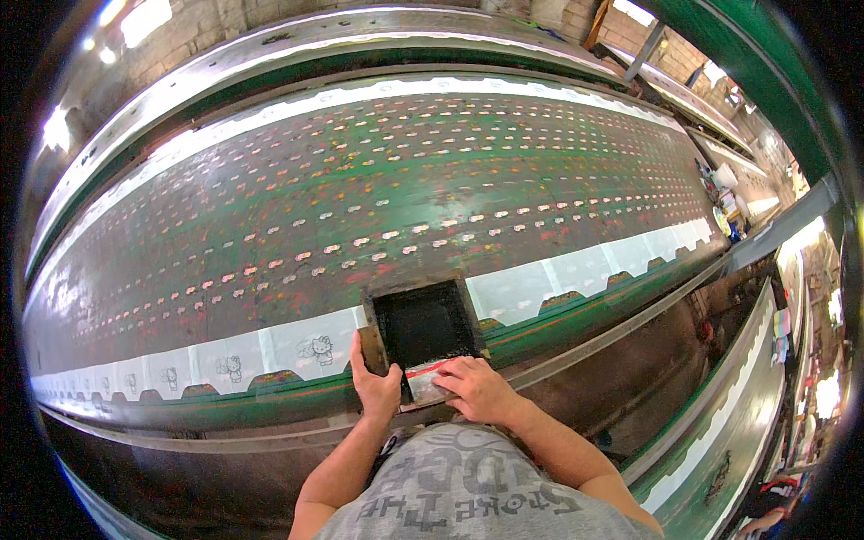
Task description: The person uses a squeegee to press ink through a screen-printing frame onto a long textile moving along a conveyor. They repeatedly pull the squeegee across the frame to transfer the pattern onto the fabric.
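Observation:
A screen-printing frame (pixel 371 342) with black ink across its mesh lies over the near edge of a long table, on a row of white cut pieces (pixel 283 337). My left hand (pixel 375 387) grips the frame's near left corner, fingers stretched along its side and thumb at the near edge. Between the fingers and thumb of my right hand (pixel 484 390) is a squeegee (pixel 427 387), a pale block with a red strip, at the frame's near end. Black line drawings of a cat-like figure (pixel 234 367) show on pieces left of the frame; those to the right look paler.
The long dark green table (pixel 432 193) carries rows of small coloured marks, and another white strip (pixel 441 85) runs along its far edge. A metal rail (pixel 603 346) follows the near side. Bags and containers (pixel 727 193) cluster at the right end. More long tables (pixel 711 450) stand around.

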Available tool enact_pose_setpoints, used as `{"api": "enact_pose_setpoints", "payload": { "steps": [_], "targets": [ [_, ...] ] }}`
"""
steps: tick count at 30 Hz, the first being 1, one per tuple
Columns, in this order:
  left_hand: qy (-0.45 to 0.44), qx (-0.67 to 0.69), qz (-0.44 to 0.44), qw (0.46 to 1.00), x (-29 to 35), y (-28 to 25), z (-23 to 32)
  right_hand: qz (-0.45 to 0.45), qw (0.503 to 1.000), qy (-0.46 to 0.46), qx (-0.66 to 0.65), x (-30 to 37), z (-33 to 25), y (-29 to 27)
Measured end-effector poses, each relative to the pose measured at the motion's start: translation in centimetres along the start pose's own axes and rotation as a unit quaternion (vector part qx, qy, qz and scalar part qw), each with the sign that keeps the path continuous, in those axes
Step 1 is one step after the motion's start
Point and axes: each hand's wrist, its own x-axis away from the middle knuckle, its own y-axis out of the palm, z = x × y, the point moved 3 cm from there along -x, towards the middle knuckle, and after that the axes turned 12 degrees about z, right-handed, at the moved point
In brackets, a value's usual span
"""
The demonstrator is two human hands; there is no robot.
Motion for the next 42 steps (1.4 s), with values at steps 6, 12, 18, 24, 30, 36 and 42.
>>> {"api": "enact_pose_setpoints", "payload": {
  "steps": [6, 12, 18, 24, 30, 36, 42],
  "targets": [
    [0.03, -0.004, 0.014, 0.999, 0.2, 0.7, 1.0, 0.182, 0.977, 0.108, -0.026, 3.8, 3.7, -2.9],
    [0.04, 0.033, 0.009, 0.999, 2.9, 6.0, 4.8, 0.232, 0.912, 0.264, -0.214, 9.3, 10.4, -5.4],
    [0.038, 0.069, 0.023, 0.997, 7.0, 14.7, 5.5, 0.246, 0.929, 0.221, -0.167, 13.0, 15.9, -10.5],
    [0.001, 0.113, 0.019, 0.993, 9.4, 19.9, 5.6, 0.236, 0.954, 0.161, -0.087, 15.1, 19.7, -14.6],
    [-0.048, 0.125, 0.011, 0.991, 9.8, 21.1, 4.9, 0.135, 0.989, -0.01, -0.064, 12.8, 18.3, -15.3],
    [-0.04, 0.122, 0.006, 0.992, 9.4, 21.3, 4.4, 0.045, 0.993, -0.095, 0.053, 8.9, 15.9, -14.3],
    [-0.066, 0.148, 0.01, 0.987, 9.6, 21.7, 4.6, -0.075, 0.987, -0.114, 0.083, 6.0, 18.2, -15.4]
  ]
}}
